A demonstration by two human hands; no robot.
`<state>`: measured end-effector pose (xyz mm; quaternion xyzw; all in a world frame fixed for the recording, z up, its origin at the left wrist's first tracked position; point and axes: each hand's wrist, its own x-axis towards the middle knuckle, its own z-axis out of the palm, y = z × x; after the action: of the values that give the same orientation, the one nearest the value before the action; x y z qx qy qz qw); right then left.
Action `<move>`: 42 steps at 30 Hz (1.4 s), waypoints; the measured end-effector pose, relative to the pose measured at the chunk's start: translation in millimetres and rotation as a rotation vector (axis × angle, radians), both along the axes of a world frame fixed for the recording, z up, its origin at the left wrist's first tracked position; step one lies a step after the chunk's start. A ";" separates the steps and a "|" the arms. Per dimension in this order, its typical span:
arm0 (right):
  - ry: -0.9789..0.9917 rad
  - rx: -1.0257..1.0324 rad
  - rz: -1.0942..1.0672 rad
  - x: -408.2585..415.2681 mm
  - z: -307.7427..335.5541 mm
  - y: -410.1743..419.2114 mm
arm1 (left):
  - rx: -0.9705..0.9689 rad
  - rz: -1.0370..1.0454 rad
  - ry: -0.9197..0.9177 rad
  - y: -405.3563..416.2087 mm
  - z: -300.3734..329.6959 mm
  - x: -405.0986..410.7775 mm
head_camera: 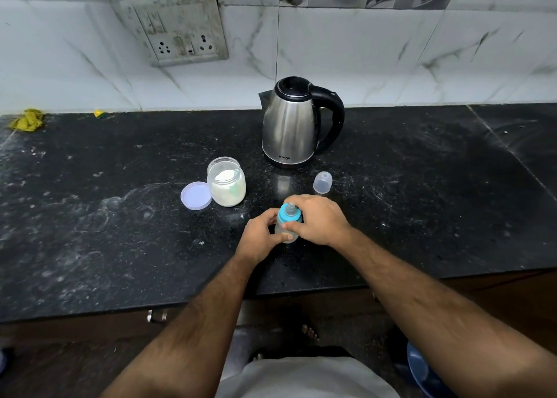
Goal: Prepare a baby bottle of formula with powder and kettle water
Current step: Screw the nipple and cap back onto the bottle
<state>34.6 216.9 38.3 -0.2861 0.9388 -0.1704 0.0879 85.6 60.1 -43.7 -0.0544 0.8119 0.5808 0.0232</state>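
A small clear baby bottle with a blue collar and clear teat stands on the black counter. My left hand grips the bottle's body from the left. My right hand wraps the blue collar from the right. An open jar of white powder stands behind and to the left, its lilac lid lying beside it. A steel kettle with a black handle stands at the back, lid closed. The bottle's clear cap sits to the right of the jar.
A tiled wall with a switch and socket panel rises behind the counter. A yellow cloth lies at the far left back edge. The counter's front edge runs just below my forearms, with a blue object on the floor at right.
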 end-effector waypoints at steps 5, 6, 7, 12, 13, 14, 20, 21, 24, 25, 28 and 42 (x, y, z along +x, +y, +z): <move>0.069 -0.043 -0.236 21.6 -14.1 -15.5 | -0.048 -0.037 0.002 -2.1 2.4 -0.7; 0.044 -0.042 -0.238 20.7 -13.8 -16.2 | -0.043 -0.040 -0.003 -2.8 2.2 -1.0; 0.014 -0.027 -0.222 17.6 -11.7 -15.6 | -0.030 -0.042 -0.008 -3.4 1.8 -1.5; -0.166 0.049 -0.022 -10.0 6.5 -2.3 | 0.010 -0.042 -0.038 -5.4 1.6 -4.5; -0.182 0.044 0.001 -12.9 8.8 -0.9 | 0.009 -0.041 -0.040 -5.5 1.4 -4.8; -0.188 0.035 0.015 -14.1 9.5 -0.4 | 0.007 -0.040 -0.041 -5.4 1.1 -4.8; -0.056 -0.010 0.006 -4.6 -2.1 0.7 | -0.055 0.023 -0.014 -0.6 -2.6 -0.5; -0.041 -0.026 -0.005 -2.8 -3.9 0.5 | -0.071 0.033 -0.008 0.4 -2.0 0.3; -0.023 -0.068 -0.041 2.6 -11.1 -2.0 | -0.114 0.047 -0.004 2.5 -2.0 2.1; -0.021 -0.083 -0.062 5.4 -14.1 -3.0 | -0.132 0.048 -0.002 3.4 -1.4 2.9; -0.012 -0.155 -0.153 14.9 -21.3 -7.0 | -0.190 0.067 0.012 6.8 0.9 4.8; 0.004 -0.181 -0.357 32.6 -18.9 -19.3 | -0.178 0.035 0.018 4.4 3.8 4.0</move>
<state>67.3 197.7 19.4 -0.1222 0.9556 -0.2665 0.0282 89.6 64.5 -39.9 -0.0651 0.8593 0.5073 0.0010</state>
